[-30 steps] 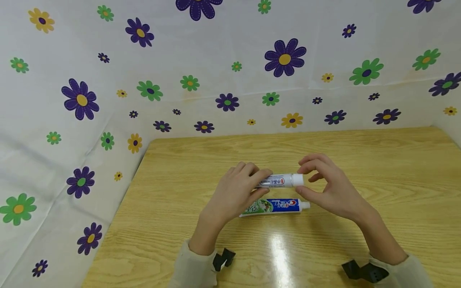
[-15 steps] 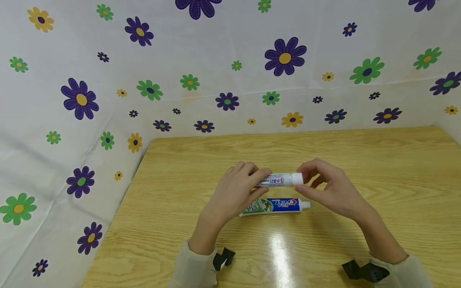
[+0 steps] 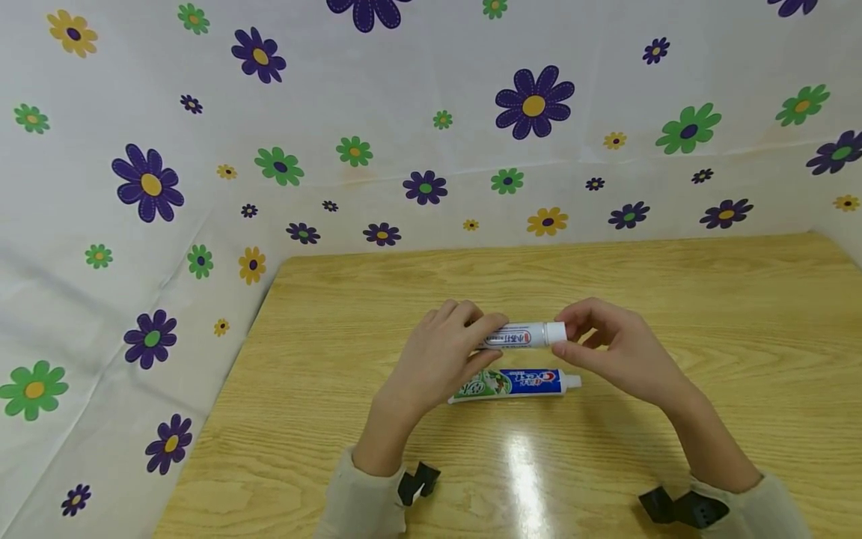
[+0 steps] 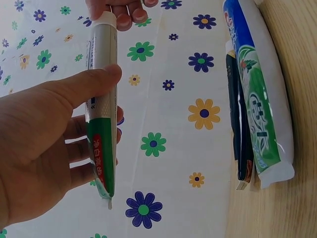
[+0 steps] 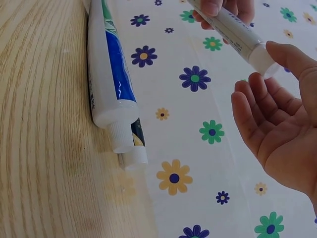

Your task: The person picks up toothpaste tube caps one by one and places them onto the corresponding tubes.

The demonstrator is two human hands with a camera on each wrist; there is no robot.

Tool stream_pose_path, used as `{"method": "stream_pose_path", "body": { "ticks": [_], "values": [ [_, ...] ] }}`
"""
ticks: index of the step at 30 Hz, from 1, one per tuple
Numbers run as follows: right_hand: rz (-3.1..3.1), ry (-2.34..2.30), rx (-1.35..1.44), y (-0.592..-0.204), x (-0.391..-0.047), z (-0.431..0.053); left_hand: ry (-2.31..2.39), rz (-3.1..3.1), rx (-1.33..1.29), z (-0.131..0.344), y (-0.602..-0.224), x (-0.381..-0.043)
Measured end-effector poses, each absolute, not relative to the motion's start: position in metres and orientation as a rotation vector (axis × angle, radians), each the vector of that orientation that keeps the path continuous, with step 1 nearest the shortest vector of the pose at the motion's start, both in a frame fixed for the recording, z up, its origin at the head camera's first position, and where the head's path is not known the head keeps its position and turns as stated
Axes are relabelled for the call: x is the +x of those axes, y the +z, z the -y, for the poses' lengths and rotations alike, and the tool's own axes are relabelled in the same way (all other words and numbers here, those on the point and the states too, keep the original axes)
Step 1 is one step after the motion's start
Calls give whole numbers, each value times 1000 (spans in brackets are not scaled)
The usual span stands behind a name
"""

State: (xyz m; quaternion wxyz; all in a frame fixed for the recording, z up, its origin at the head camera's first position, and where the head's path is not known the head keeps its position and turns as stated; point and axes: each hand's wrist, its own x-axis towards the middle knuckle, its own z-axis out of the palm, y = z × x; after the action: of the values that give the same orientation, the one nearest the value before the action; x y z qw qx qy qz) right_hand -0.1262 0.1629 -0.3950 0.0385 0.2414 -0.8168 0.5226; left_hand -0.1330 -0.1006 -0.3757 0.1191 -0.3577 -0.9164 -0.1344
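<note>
My left hand [image 3: 434, 363] grips a silver-and-green toothpaste tube [image 3: 517, 336] around its body, fingers below and thumb on top in the left wrist view. The tube is held above the table, its white cap [image 3: 556, 332] pointing right. At that cap, my right hand [image 3: 626, 355] pinches with thumb and fingertips; in the right wrist view the thumb [image 5: 292, 55] lies against the cap, the fingers on its other side. Below the held tube, a blue-and-green toothpaste tube [image 3: 532, 382] lies on the table, cap to the right. Its left end is partly hidden by my left hand.
A dark, slim tube [image 4: 237, 114] with a white cap [image 5: 133, 158] lies beside the blue-and-green one, hidden from the head view. The wooden table [image 3: 323, 329] meets a white flower-print cloth [image 3: 465, 150] at the back and left.
My right hand has moved in slightly and its fingers have come onto the white cap. The left hand and the tube lying on the table keep their places.
</note>
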Motion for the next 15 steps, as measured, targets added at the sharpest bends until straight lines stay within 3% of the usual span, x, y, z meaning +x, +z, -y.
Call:
{"method": "stream_pose_path", "body": {
  "ticks": [15],
  "values": [
    [2576,1650,628,-393,-123,-158,-383,2640,-1055,101,-376,-133]
  ]
}}
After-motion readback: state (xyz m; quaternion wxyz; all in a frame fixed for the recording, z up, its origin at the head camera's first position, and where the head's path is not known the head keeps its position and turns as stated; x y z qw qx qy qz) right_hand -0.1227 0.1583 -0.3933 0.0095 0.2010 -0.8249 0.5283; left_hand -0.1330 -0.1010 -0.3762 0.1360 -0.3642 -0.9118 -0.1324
